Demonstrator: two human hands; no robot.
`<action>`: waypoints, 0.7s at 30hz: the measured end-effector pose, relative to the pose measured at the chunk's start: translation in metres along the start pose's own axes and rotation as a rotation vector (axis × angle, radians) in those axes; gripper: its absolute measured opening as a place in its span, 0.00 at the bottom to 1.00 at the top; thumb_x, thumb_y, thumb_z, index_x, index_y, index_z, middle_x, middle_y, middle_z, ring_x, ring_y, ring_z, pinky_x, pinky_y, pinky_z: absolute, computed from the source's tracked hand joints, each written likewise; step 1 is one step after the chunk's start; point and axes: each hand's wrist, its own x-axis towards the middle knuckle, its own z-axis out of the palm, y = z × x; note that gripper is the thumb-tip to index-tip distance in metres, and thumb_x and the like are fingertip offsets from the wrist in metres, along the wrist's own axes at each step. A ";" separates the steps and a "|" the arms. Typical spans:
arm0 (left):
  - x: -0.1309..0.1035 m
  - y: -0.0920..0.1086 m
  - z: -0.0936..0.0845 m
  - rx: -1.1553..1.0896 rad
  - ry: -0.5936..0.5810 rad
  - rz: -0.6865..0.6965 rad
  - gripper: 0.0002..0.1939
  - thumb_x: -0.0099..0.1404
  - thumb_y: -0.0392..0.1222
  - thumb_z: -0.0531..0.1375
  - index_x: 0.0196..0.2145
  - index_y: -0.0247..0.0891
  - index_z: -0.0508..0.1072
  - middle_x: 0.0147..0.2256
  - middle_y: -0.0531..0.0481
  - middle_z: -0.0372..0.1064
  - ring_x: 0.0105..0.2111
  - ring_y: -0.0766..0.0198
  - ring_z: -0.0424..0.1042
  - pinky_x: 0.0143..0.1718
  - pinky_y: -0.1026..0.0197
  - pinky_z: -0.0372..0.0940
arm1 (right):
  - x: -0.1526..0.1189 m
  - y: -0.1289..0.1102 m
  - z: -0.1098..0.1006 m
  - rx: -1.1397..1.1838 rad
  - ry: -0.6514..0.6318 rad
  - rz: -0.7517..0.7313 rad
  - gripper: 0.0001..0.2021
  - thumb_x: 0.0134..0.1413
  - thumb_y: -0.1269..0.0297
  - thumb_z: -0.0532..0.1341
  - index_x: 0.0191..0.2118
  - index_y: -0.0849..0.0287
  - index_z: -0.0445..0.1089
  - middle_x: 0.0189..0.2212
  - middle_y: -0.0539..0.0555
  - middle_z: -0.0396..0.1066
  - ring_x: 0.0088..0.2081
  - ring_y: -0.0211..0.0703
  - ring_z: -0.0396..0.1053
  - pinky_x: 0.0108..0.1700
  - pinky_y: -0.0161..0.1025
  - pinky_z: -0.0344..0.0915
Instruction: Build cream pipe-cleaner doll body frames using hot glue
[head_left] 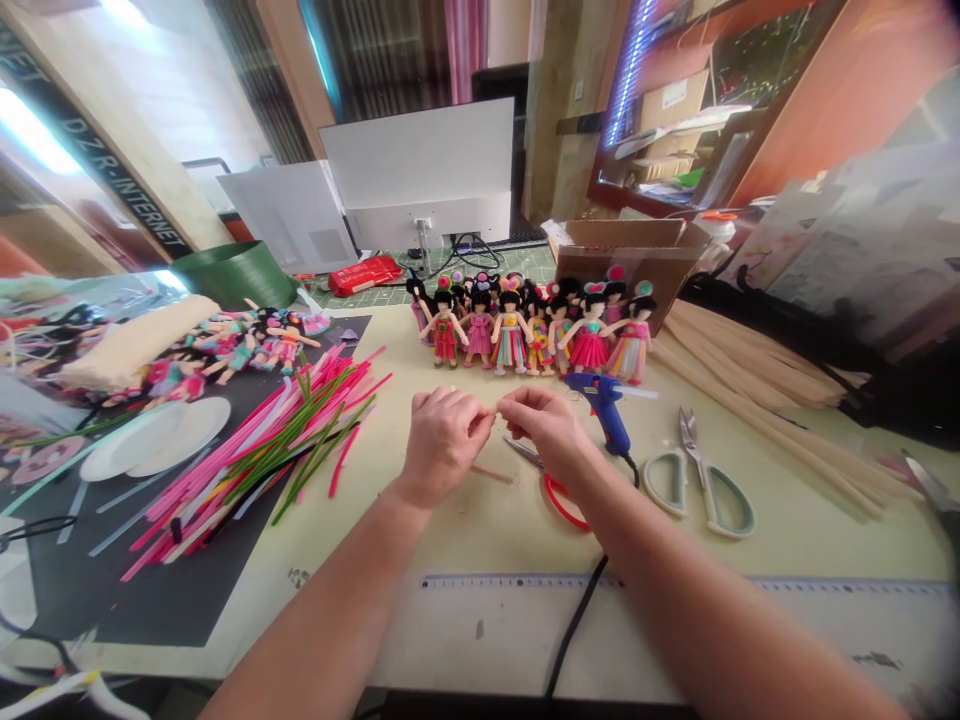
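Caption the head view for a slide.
Left hand and right hand pinched close together before a cluster of colorful dolls, a blue glue gun lying at right.

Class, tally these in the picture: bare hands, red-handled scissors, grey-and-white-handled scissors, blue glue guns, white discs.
Left hand and right hand: 2
Red-handled scissors: 1 pair
Grey-and-white-handled scissors: 1 pair
Blue glue gun: 1
White discs: 2
Total: 7

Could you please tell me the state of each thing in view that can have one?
Left hand: curled, fingertips pinched
Right hand: fingertips pinched
Glue gun: lying on its side, cord attached
Grey-handled scissors: lying flat, handles apart
Red-handled scissors: partly hidden; open or shut, cannot tell
Cardboard box: top open
Front dolls: standing upright
Coloured stems: loosely heaped
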 end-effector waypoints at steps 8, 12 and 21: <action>0.008 -0.035 -0.013 -0.557 0.102 -0.492 0.23 0.66 0.60 0.50 0.40 0.37 0.71 0.40 0.43 0.72 0.41 0.58 0.69 0.43 0.57 0.61 | 0.004 -0.005 -0.010 0.097 -0.017 -0.031 0.11 0.42 0.59 0.69 0.26 0.59 0.71 0.20 0.47 0.64 0.23 0.33 0.59 0.27 0.34 0.56; 0.009 -0.041 -0.014 -0.829 -0.387 -0.566 0.32 0.64 0.66 0.47 0.33 0.35 0.76 0.33 0.42 0.75 0.36 0.58 0.71 0.43 0.57 0.62 | 0.002 -0.008 -0.009 0.065 -0.058 -0.047 0.11 0.43 0.58 0.68 0.26 0.59 0.70 0.19 0.47 0.64 0.23 0.34 0.58 0.27 0.35 0.56; 0.009 -0.022 -0.020 -0.864 -0.665 -0.504 0.12 0.56 0.50 0.64 0.30 0.37 0.76 0.32 0.46 0.76 0.38 0.55 0.73 0.45 0.55 0.63 | 0.003 -0.005 -0.005 -0.061 -0.091 -0.098 0.09 0.43 0.59 0.67 0.24 0.58 0.70 0.20 0.46 0.63 0.23 0.34 0.58 0.27 0.35 0.57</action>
